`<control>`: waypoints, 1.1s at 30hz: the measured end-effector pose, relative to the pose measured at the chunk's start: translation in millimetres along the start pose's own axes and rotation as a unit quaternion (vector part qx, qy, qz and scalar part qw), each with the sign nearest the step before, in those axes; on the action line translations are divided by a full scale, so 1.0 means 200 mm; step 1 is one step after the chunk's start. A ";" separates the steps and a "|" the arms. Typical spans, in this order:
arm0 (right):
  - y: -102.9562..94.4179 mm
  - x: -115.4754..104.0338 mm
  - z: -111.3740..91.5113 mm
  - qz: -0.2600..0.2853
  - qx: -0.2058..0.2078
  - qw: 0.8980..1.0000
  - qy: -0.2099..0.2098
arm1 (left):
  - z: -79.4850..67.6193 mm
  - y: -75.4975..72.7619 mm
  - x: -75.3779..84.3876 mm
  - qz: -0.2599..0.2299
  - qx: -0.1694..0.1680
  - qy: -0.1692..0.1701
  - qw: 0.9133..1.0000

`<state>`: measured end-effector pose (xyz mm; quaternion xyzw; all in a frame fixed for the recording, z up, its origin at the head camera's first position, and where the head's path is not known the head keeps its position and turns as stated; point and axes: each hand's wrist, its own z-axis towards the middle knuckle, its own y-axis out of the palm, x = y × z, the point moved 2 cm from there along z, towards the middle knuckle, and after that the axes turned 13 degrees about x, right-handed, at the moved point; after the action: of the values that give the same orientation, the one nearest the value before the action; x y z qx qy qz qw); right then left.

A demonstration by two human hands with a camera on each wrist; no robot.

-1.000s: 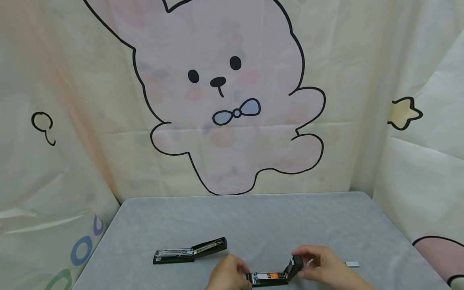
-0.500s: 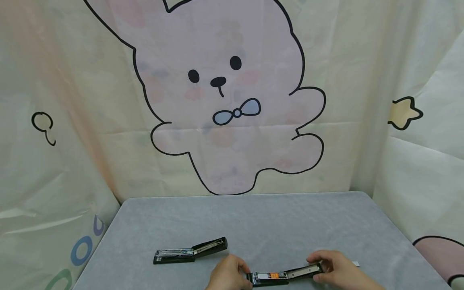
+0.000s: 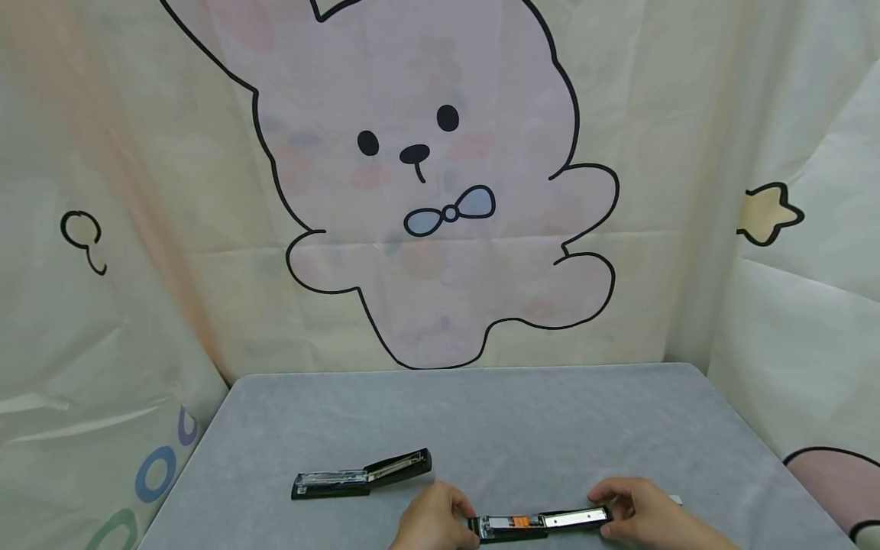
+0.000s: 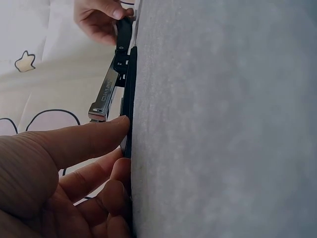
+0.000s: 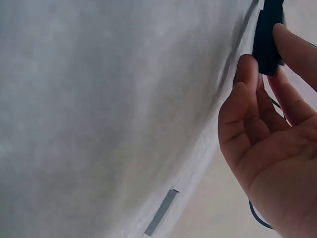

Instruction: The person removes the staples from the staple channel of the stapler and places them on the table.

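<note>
A black stapler (image 3: 509,536) lies near the table's front, its top cover (image 3: 576,519) folded far back to the right. Inside its metal magazine an orange piece shows. My left hand (image 3: 435,518) pinches the left end of the base between thumb and fingers. In the left wrist view the silver magazine (image 4: 103,94) slants up away from the black base. My right hand (image 3: 642,513) holds the tip of the cover; in the right wrist view thumb and fingertips pinch its dark end (image 5: 267,47).
Another opened black stapler (image 3: 331,484) lies to the left, beyond my left hand. A small grey staple strip (image 5: 162,212) rests on the table (image 3: 481,420) right of my right hand, mostly hidden behind it in the head view. Printed cloth (image 3: 440,305) hangs behind the table.
My right hand has swung the stapler's cover down and to the right, from steeply raised to nearly flat. My left hand has stayed in place on the base.
</note>
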<state>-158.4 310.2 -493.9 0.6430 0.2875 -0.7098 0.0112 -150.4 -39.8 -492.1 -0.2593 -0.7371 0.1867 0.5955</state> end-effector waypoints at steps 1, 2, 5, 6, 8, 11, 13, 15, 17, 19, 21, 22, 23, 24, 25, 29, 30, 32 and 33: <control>0.00 0.00 0.00 0.000 0.000 1.000 0.003 | 0.00 0.00 0.00 0.001 -0.001 -0.001 1.000; -0.01 0.00 0.00 -0.002 0.002 1.000 0.004 | 0.00 0.00 0.00 0.002 0.000 0.000 1.000; -0.02 -0.02 0.00 -0.002 0.008 1.000 0.016 | 0.00 0.00 0.00 0.002 0.004 0.005 1.000; -0.03 -0.02 0.00 -0.003 0.009 1.000 0.015 | 0.00 0.00 0.00 0.002 0.006 0.008 1.000; -0.04 -0.05 0.00 -0.012 0.013 1.000 0.002 | 0.00 0.00 0.00 0.002 0.010 0.012 1.000; -0.05 -0.09 -0.01 -0.025 0.023 0.999 -0.001 | 0.00 0.00 0.00 0.003 0.012 0.015 1.000; -0.05 -0.12 -0.01 -0.031 0.033 0.999 0.007 | 0.00 0.00 0.00 0.003 0.010 0.012 1.000; -0.04 -0.14 -0.01 -0.032 0.042 0.998 0.029 | 0.00 0.00 0.00 0.001 0.007 0.008 1.000; -0.02 -0.17 -0.01 -0.030 0.051 0.998 0.038 | 0.00 0.00 0.01 0.000 0.005 0.007 1.000; 0.01 -0.18 -0.01 -0.021 0.052 0.998 0.031 | 0.00 0.00 0.00 0.000 0.005 0.010 1.000; 0.04 -0.19 0.00 -0.007 0.047 0.999 0.019 | -0.01 0.00 0.00 -0.001 0.008 0.016 1.000; 0.06 -0.19 0.00 0.003 0.043 0.999 0.016 | -0.01 0.00 0.00 0.000 0.010 0.018 1.000; 0.07 -0.19 0.01 0.012 0.039 0.999 0.011 | -0.01 0.00 0.00 0.000 0.012 0.020 1.000; 0.09 -0.20 0.01 0.028 0.033 0.999 0.016 | -0.01 0.00 0.00 0.001 0.013 0.021 1.000; 0.11 -0.20 0.01 0.039 0.031 0.998 0.024 | -0.01 0.00 0.00 0.001 0.014 0.020 1.000; 0.16 -0.23 0.02 0.072 0.024 0.995 0.060 | -0.01 0.00 0.00 -0.002 0.016 0.019 1.000; 0.17 -0.22 0.03 0.072 0.024 0.995 0.069 | -0.01 0.00 0.00 -0.003 0.015 0.018 1.000; 0.18 -0.17 0.05 0.066 0.025 0.995 0.076 | -0.01 0.00 0.01 -0.003 0.013 0.015 1.000; 0.19 -0.12 0.06 0.062 0.018 0.995 0.081 | -0.01 0.00 0.01 -0.002 0.012 0.015 1.000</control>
<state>-150.8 265.5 -486.2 0.7152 0.2342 -0.6582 0.0201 -148.4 -39.3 -490.5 -0.2533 -0.7264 0.1910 0.6097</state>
